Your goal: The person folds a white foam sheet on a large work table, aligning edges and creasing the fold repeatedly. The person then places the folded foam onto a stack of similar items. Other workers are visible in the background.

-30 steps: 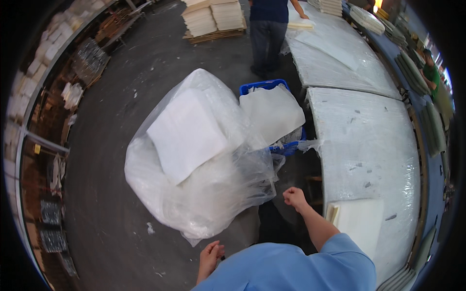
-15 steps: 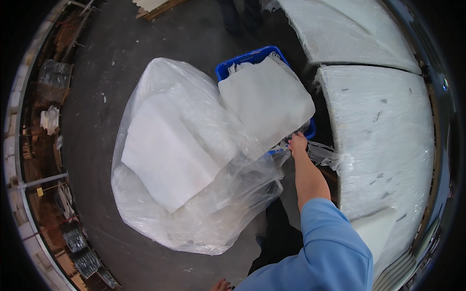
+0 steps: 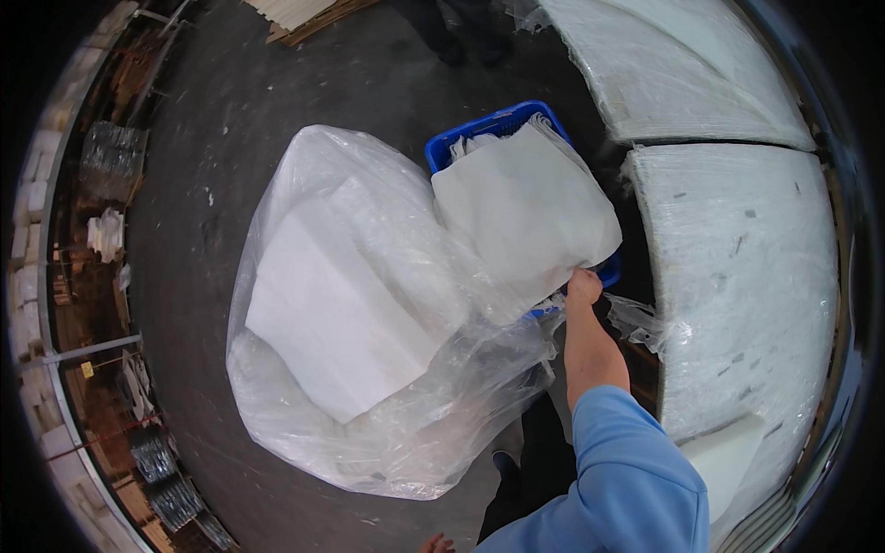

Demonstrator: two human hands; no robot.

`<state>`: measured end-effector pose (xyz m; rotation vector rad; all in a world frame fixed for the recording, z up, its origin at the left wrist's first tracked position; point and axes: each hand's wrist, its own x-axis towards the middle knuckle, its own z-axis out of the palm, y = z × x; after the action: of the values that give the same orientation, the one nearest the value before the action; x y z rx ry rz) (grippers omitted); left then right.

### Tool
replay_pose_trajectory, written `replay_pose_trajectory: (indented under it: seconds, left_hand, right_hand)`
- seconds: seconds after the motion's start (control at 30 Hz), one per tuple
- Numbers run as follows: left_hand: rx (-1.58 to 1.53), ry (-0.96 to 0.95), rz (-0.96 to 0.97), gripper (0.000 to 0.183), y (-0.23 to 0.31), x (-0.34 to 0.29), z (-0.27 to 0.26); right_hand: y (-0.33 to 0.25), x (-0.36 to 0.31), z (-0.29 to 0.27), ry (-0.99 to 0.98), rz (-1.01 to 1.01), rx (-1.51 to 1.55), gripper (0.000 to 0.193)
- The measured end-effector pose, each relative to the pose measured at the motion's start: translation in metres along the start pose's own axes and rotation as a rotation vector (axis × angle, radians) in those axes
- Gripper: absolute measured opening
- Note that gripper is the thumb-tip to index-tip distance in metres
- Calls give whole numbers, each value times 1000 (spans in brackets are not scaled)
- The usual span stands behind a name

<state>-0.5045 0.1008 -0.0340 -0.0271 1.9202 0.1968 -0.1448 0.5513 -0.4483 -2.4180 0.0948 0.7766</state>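
Note:
My right hand (image 3: 584,287) is closed at the near edge of a white sheet (image 3: 530,207), the top one of a stack of soft, pale sheets. The sheets fill a blue plastic crate (image 3: 489,123) and bulge above its rim. The sheet's edge hides some of my fingertips. Left of the crate, touching it, lies a big clear plastic bag (image 3: 406,452) full of white material. A loose white sheet (image 3: 341,318) rests on top of the bag. Only the fingers of my left hand (image 3: 438,544) show at the lower edge; they look apart and hold nothing.
Film-wrapped white stacks (image 3: 742,276) stand along the right, with torn film (image 3: 636,318) trailing toward the crate. Racks with stored goods (image 3: 115,152) line the left. Another person's legs (image 3: 452,32) and a wooden pallet (image 3: 318,20) are at the far side.
My right hand has closed up against the sheet's near edge, where a gap showed before. The whole view has shifted, so the bag and crate appear slightly lower and farther right.

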Motion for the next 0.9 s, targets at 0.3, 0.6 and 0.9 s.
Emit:
replay_pose_trajectory:
  seconds: [0.3,0.6,0.9]
  left_hand:
    - [69,-87,34,51,19,17,-17]
    - [69,-140,122,52,22,17,-19]
    - [194,-50,300,49,-24,43,-56]
  right_hand:
    - [-32,-35,-17,-9,-517,146,17]
    - [-94,-98,-4,-22,-87,520,20]
    - [-252,-186,-143,-589,-510,1025,29]
